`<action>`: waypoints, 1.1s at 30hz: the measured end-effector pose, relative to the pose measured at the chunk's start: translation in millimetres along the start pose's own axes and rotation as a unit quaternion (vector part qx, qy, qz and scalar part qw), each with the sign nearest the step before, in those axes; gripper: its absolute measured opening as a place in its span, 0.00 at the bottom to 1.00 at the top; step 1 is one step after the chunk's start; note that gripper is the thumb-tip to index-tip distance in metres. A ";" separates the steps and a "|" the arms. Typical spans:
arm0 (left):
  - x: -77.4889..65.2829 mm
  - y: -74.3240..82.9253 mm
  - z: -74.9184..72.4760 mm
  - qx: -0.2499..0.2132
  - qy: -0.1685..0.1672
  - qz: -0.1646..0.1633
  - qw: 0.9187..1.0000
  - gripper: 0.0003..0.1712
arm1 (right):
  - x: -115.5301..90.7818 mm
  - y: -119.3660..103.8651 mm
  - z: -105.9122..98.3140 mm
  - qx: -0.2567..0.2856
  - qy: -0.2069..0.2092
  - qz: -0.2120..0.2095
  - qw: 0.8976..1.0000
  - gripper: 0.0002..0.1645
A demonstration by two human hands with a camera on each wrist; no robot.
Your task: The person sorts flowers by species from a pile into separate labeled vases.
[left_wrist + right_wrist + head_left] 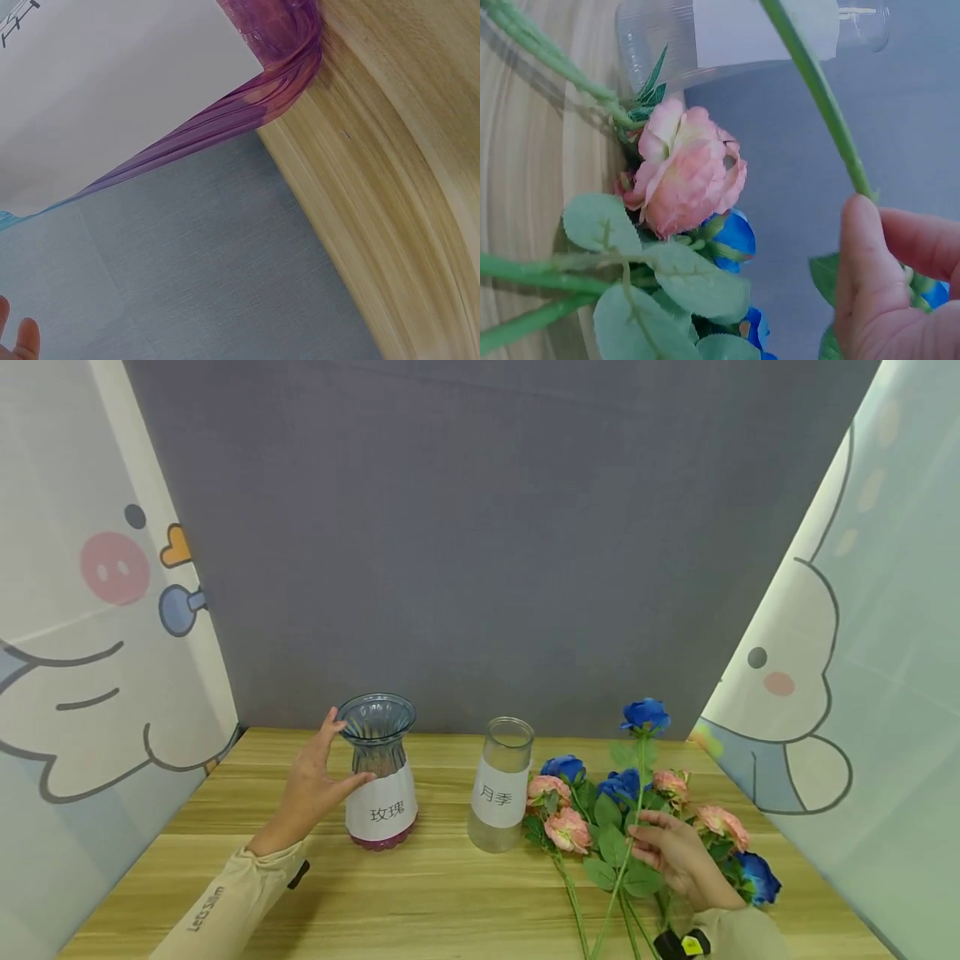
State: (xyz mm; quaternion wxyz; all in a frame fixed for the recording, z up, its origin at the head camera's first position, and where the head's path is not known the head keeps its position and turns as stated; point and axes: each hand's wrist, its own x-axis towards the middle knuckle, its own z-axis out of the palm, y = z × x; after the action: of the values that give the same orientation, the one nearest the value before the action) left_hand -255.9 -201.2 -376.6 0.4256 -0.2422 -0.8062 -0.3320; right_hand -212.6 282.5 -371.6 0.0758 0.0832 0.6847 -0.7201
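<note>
My right hand [675,852] pinches the green stem of a blue rose [645,716], whose bloom stands above the other flowers. In the right wrist view, thumb and finger meet on that stem [821,97]. My left hand [318,781] is spread beside a blue-to-purple glass vase [377,718] with a white paper label [386,806]; its fingertips are at the rim and the thumb by the label. Whether they touch the glass is hard to tell. In the left wrist view only fingertips [28,337] show, at the lower left corner.
A clear glass vase [508,735] with a white label stands right of the middle. Pink flowers [567,829] and other blue roses [757,877] lie on the right of the wooden table [442,910]. A grey cloth [465,543] hangs behind, with printed panels at both sides.
</note>
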 end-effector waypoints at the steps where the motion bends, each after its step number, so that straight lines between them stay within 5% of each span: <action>1: 0.1 0.4 -0.1 0.001 0.000 -0.002 1.000 0.48 | 0.4 -0.6 1.7 0.006 0.012 -0.002 1.000 0.17; 9: -0.3 2.6 1.8 0.008 -0.003 -0.013 1.000 0.51 | 2.4 -5.2 9.7 0.104 0.101 -0.028 0.989 0.13; 19: -0.3 1.4 0.9 -0.013 -0.007 0.001 1.000 0.52 | -2.7 -7.7 29.6 0.249 0.166 -0.098 0.949 0.12; 33: -0.9 0.7 1.0 -0.008 -0.010 -0.016 1.000 0.54 | -9.6 -14.6 67.9 0.361 0.170 -0.183 0.898 0.16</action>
State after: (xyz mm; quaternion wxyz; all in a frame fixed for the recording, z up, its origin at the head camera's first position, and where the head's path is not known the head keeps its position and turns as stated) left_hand -255.4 -200.1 -377.6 0.4104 -0.2357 -0.8114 -0.3429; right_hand -207.5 215.4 -352.0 -0.2097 0.0993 0.3830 -0.8941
